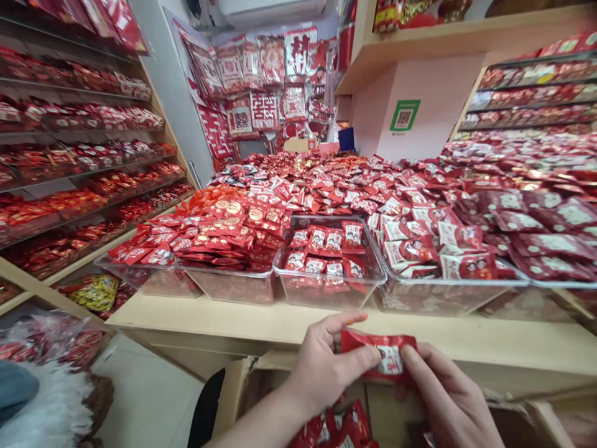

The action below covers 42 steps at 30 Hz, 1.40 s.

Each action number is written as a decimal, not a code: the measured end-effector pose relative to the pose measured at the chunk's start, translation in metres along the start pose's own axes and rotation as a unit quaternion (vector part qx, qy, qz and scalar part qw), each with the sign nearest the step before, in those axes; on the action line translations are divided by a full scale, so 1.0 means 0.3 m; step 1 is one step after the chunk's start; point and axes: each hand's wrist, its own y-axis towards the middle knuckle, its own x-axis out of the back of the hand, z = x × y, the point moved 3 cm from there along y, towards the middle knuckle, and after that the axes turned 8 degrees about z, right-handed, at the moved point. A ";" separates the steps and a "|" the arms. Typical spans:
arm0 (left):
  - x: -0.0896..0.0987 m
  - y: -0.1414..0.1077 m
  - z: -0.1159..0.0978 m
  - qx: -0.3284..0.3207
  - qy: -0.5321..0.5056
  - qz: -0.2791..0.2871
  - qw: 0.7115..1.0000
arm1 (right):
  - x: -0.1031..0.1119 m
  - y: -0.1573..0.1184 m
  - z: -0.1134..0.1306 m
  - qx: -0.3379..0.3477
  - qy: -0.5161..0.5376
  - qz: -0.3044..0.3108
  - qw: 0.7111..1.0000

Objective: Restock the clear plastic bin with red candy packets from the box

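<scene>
A small red candy packet with a white printed patch is held up in front of the shelf edge. My left hand pinches its left end, thumb on the front face. At its right end, my right hand grips it between thumb and fingers. Below lies an open cardboard box with several similar red packets inside. Just beyond my hands stands a clear plastic bin, partly filled with rows of small red-and-white packets.
More clear bins heaped with red packets stand on the wooden counter to either side. Shelves of packets line the left wall. Someone's white fluffy garment shows at lower left. A wooden overhead shelf juts out at upper right.
</scene>
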 end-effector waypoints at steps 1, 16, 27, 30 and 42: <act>0.001 0.003 -0.002 0.006 -0.014 -0.001 1.000 | -0.002 0.003 0.007 -0.008 0.002 -0.012 1.000; 0.001 0.002 -0.005 0.011 -0.065 -0.035 0.997 | -0.022 0.014 0.008 -0.018 0.083 -0.009 0.996; 0.011 0.018 -0.009 0.066 -0.232 -0.015 0.970 | -0.021 0.048 0.036 0.028 0.199 0.047 0.979; 0.016 0.021 -0.013 0.104 -0.275 0.014 0.956 | -0.027 0.073 0.079 0.071 0.190 0.107 0.973; -0.001 0.005 -0.054 -0.020 -0.051 0.056 0.997 | -0.006 0.147 0.088 0.024 0.058 0.111 0.992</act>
